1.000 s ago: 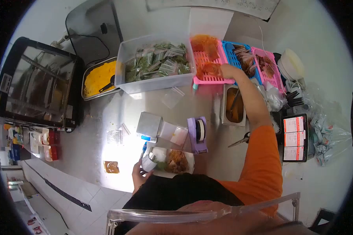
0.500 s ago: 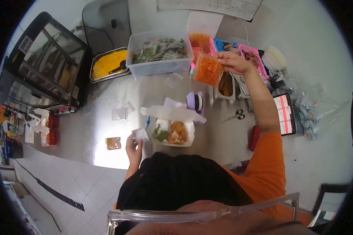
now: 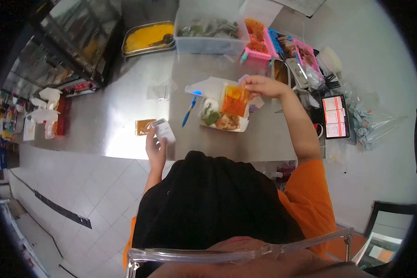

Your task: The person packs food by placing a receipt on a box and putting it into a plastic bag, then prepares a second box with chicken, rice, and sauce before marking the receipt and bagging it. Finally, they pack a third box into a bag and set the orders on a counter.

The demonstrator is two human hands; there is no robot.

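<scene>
1. Currently, my left hand (image 3: 156, 147) reaches up from the near edge of the table (image 3: 125, 104), palm turned inward, thumb and fingers closed around a printed white slip (image 3: 165, 131) that tilts to the right.
2. My right arm stretches far forward and bends in at the wrist; the right hand (image 3: 262, 86), back upward, pinches the upper right corner of an orange packet (image 3: 234, 104). The packet hangs over the open food box (image 3: 218, 128).
3. Compared with half a second ago, my left hand and its slip have come closer to the flat brown sachet (image 3: 144, 127), now partly behind the fingers. The packet has travelled from beside the baskets to above the box.
4. Containers, from the left: a metal tray (image 3: 148, 51) holds yellow food with a black scoop (image 3: 164, 41) in it; a clear tub (image 3: 211, 47) holds green leafy packets; the food box, lid raised, carries a white mound, green leaves and a browned, crumbly piece.
5. Further right, a pink basket (image 3: 258, 55) holds orange packets, a metal pan (image 3: 280, 73) has brown contents, a blue basket (image 3: 276, 43) holds small packets, and a second pink basket (image 3: 312, 58) holds reddish-brown ones.
</scene>
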